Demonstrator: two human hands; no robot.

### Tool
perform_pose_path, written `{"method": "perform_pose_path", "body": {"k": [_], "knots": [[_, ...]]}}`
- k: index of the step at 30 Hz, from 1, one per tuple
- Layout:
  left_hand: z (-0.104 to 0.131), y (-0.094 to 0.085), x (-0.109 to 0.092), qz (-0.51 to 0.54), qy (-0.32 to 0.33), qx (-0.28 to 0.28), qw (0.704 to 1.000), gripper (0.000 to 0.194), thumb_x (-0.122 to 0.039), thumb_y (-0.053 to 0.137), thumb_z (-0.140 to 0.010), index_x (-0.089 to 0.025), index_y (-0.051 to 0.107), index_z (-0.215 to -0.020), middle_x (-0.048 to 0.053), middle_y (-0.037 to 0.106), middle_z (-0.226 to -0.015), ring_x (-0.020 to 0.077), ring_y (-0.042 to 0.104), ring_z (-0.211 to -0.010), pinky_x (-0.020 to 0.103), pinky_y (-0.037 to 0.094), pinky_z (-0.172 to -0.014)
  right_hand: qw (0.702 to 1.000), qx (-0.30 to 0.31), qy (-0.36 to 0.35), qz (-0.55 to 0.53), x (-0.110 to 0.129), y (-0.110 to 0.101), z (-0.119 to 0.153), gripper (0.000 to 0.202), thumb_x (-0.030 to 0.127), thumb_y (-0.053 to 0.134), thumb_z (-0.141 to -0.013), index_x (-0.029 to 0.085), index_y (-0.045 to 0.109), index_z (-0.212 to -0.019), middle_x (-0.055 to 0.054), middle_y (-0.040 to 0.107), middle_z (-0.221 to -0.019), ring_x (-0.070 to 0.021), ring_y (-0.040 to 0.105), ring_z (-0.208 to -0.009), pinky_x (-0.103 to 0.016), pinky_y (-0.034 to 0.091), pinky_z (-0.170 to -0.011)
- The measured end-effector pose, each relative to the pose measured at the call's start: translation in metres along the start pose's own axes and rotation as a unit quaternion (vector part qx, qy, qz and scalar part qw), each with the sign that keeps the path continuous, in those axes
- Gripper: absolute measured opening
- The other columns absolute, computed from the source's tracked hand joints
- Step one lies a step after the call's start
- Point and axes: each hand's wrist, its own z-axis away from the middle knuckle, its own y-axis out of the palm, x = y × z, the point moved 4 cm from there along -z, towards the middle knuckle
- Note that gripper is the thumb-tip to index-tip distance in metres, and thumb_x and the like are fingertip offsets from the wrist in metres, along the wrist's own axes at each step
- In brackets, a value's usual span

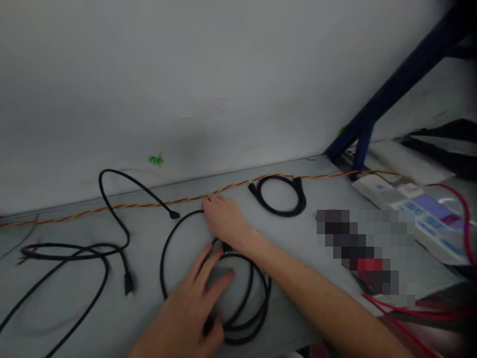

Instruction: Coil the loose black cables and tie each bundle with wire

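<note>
A black cable [163, 263] lies in loose loops in the front middle of the grey surface. My right hand [227, 219] reaches in from the lower right, its fingers curled closed on the upper part of the loop. Just in front, my left hand [197, 298] lies over the coil's left side with fingers spread; whether it touches the cable I cannot tell. A black connector [226, 247] shows between the hands. Behind and to the right is a smaller coiled black cable [281, 214] with a plug at each side.
Another black cable [128, 233] sprawls at the left, with a plug [128, 282] at one end. A twisted red-yellow wire [316, 176] runs along the white wall [223, 89]. At the right are a dark blue metal leg [402, 74], a printed package [428, 214] and red wires [467, 223].
</note>
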Motion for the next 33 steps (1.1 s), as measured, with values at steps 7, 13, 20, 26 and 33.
{"method": "perform_pose_path", "body": {"k": [7,13,20,26,33], "knots": [[-0.019,-0.005,0.03,-0.013,-0.132,-0.19,0.973,0.051,-0.024,0.054,-0.1,-0.021,0.048,-0.151,0.017,0.059,-0.144,0.0335,0.056,-0.134,0.056,0.054,-0.108,0.998,0.018,0.003,-0.052,-0.006,0.007,0.01,0.028,0.01,0.055,-0.093,0.012,0.068,-0.118,-0.016,0.069,-0.118,-0.0264,0.068,-0.103,-0.032,0.052,-0.083],[-0.044,-0.01,0.035,-0.08,-0.04,-0.123,0.988,0.035,-0.038,0.068,-0.096,-0.017,0.07,-0.124,0.01,0.07,-0.099,0.0284,0.063,-0.093,0.048,0.056,-0.085,0.99,0.0,0.01,-0.138,-0.028,0.012,0.012,0.026,0.012,0.052,-0.099,0.016,0.072,-0.116,-0.011,0.069,-0.116,-0.0208,0.066,-0.104,-0.028,0.046,-0.092],[-0.042,-0.009,0.027,-0.058,0.028,-0.151,0.986,0.021,-0.016,0.06,-0.098,-0.019,0.074,-0.114,0.005,0.069,-0.09,0.0214,0.06,-0.084,0.041,0.051,-0.084,0.994,-0.056,0.019,-0.093,-0.038,0.009,0.008,0.03,0.018,0.05,-0.104,0.021,0.073,-0.122,-0.01,0.066,-0.125,-0.0219,0.064,-0.107,-0.03,0.047,-0.091],[-0.039,-0.015,0.034,-0.1,-0.043,-0.16,0.981,0.021,-0.027,0.064,-0.098,-0.026,0.076,-0.116,0.006,0.067,-0.094,0.0234,0.061,-0.088,0.042,0.048,-0.082,0.987,-0.076,-0.024,-0.137,-0.039,0.006,0.006,0.026,0.027,0.055,-0.106,0.019,0.073,-0.124,-0.008,0.071,-0.122,-0.0213,0.063,-0.116,-0.03,0.045,-0.101],[-0.033,-0.02,0.048,-0.108,-0.068,-0.199,0.972,0.03,-0.018,0.06,-0.099,-0.028,0.072,-0.125,0.005,0.071,-0.099,0.0218,0.062,-0.09,0.042,0.047,-0.085,0.975,-0.157,0.024,-0.152,-0.054,-0.038,0.048,0.027,0.034,0.049,-0.108,0.019,0.071,-0.112,-0.008,0.073,-0.111,-0.0215,0.067,-0.105,-0.031,0.047,-0.091]]}}
